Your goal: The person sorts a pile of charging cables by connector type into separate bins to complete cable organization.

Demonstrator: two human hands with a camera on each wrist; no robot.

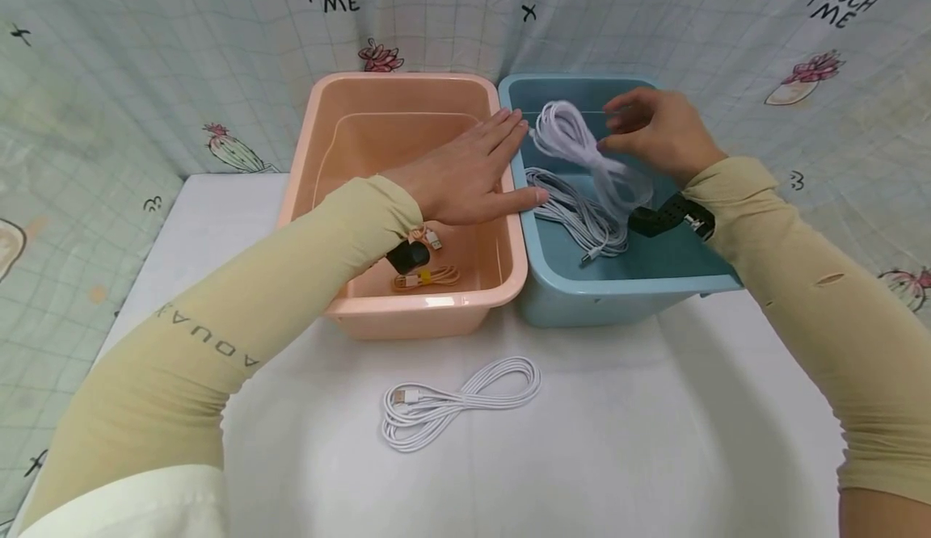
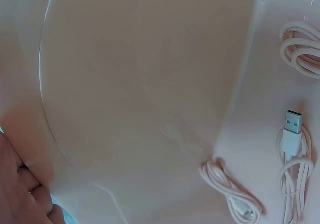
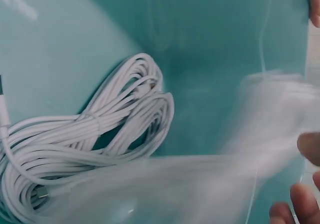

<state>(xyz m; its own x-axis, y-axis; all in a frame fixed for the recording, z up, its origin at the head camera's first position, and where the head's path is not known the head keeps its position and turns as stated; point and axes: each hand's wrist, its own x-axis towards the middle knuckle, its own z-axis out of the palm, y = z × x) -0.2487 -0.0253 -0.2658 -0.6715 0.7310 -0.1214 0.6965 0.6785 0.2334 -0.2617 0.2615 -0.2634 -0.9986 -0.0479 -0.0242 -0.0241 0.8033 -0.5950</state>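
Note:
My left hand [image 1: 473,170], fingers straight, rests on the adjoining rims of the peach bin [image 1: 425,304] and the blue bin [image 1: 640,286]. Over the blue bin, my right hand [image 1: 658,130] has its fingers loosely bent. Just left of its fingertips is a bundled white cable [image 1: 570,138], blurred in the right wrist view and apparently clear of the fingers. Beneath it, coiled white cables [image 3: 85,134] lie on the blue bin's floor. Small beige cables [image 2: 295,169] lie inside the peach bin, one showing a USB plug.
Another coiled white cable [image 1: 458,401] with a USB plug lies on the white tabletop [image 1: 618,441] in front of the bins. A printed curtain [image 1: 451,13] hangs close behind and at both sides. The two bins stand side by side.

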